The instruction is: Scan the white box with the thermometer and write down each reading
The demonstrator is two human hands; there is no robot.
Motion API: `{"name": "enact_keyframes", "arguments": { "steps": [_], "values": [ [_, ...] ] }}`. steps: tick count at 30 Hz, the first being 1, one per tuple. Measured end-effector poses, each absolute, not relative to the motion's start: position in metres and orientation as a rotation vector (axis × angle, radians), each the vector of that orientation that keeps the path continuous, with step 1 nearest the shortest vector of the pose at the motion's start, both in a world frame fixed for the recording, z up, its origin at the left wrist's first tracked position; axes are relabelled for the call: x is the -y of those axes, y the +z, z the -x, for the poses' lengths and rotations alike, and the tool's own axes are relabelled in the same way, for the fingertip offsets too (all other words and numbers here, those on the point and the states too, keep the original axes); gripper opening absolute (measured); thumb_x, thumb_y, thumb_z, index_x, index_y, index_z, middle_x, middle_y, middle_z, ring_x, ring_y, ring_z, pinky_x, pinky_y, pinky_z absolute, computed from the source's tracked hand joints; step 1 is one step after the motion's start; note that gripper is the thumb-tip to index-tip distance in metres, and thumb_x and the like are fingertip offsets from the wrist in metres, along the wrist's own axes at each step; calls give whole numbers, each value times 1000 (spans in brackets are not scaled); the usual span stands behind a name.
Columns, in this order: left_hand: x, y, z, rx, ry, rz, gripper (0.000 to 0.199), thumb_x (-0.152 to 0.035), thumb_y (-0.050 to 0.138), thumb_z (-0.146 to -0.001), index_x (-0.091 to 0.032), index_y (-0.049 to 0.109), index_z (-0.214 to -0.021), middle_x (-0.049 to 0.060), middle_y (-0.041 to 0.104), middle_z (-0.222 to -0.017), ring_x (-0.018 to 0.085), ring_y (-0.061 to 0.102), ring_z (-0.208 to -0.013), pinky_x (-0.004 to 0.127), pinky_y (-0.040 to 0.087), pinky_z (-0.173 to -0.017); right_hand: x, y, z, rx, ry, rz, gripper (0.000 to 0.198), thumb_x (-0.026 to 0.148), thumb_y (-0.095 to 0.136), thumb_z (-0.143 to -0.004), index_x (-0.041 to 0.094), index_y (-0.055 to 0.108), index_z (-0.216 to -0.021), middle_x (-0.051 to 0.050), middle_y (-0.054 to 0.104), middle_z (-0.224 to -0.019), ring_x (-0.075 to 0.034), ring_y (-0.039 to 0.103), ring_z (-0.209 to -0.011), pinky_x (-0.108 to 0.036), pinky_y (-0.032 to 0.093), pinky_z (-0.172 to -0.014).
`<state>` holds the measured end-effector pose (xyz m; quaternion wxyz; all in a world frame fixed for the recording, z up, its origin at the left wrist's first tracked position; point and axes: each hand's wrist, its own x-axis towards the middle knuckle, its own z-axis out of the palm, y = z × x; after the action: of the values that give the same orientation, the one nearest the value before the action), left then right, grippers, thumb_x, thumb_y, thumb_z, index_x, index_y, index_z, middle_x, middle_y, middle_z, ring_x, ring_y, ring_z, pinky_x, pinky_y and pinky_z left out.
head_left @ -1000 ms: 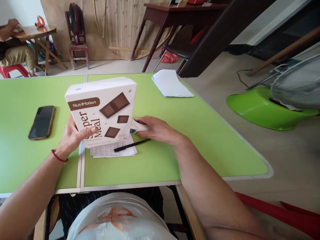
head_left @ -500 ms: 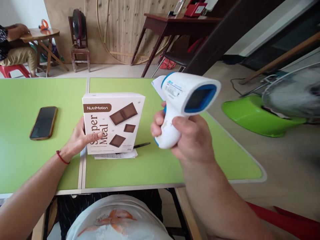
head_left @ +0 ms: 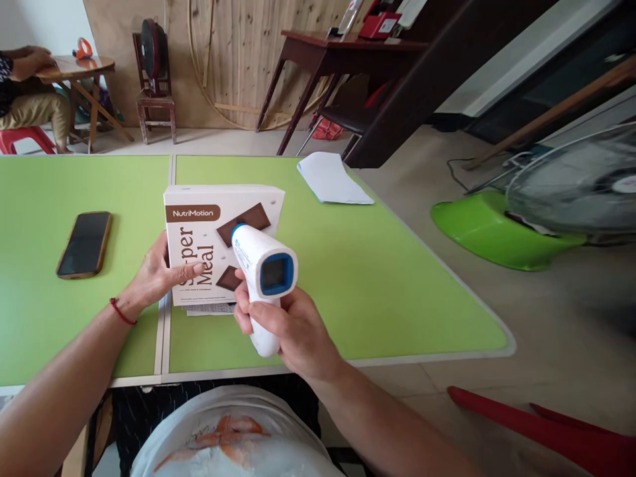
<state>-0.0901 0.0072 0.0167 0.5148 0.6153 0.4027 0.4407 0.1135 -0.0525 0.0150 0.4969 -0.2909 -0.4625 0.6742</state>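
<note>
My left hand [head_left: 161,271] grips a white box [head_left: 193,235] by its left side, thumb across the front. The box stands upright, printed "NutriMotion" and "Meal" with brown chocolate pieces. In my right hand [head_left: 293,324] is a white and blue infrared thermometer gun [head_left: 256,255], its dark screen facing me and its nose toward the box front. Whether the nose touches the box I cannot tell. Under the box, printed paper [head_left: 206,309] sticks out toward me.
The green folding table [head_left: 397,285] carries a phone [head_left: 84,244] on the left and white paper sheets [head_left: 334,177] at the far right. Beyond it, a person [head_left: 32,99] sits at a small round table [head_left: 82,65]. A fan [head_left: 571,182] and a green plastic seat [head_left: 497,232] stand right.
My right hand has brought the thermometer gun left and down, in front of the box. The white sheets at the far right now show. My left hand and the box hold still.
</note>
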Motion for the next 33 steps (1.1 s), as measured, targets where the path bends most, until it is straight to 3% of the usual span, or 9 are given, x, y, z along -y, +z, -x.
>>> {"name": "enact_keyframes", "arguments": {
  "steps": [6, 16, 33],
  "values": [
    [-7, 16, 89, -927, 1067, -1463, 58, -37, 80, -71, -16, 50, -115, 10, 68, -106, 26, 66, -90, 33, 54, -71, 50, 14, -104, 1070, 1633, 732, 19, 24, 66, -77, 20, 56, -92, 6, 52, -62, -8, 46, -52, -25, 36, -52],
    [-10, 15, 93, -967, 1068, -1505, 60, -39, 81, -70, -16, 51, -117, 11, 67, -110, 28, 66, -94, 35, 54, -72, 53, 14, -88, 1023, 1626, 666, 10, 24, 61, -80, 20, 54, -85, 6, 53, -60, -8, 47, -52, -26, 38, -54],
    [-10, 16, 93, -969, 1055, -1487, 61, -38, 81, -69, -17, 51, -117, 10, 69, -105, 30, 66, -95, 37, 55, -74, 52, 10, -83, 1012, 1606, 661, 12, 28, 64, -81, 20, 54, -79, 6, 52, -58, -9, 47, -51, -27, 37, -54]
  ]
}}
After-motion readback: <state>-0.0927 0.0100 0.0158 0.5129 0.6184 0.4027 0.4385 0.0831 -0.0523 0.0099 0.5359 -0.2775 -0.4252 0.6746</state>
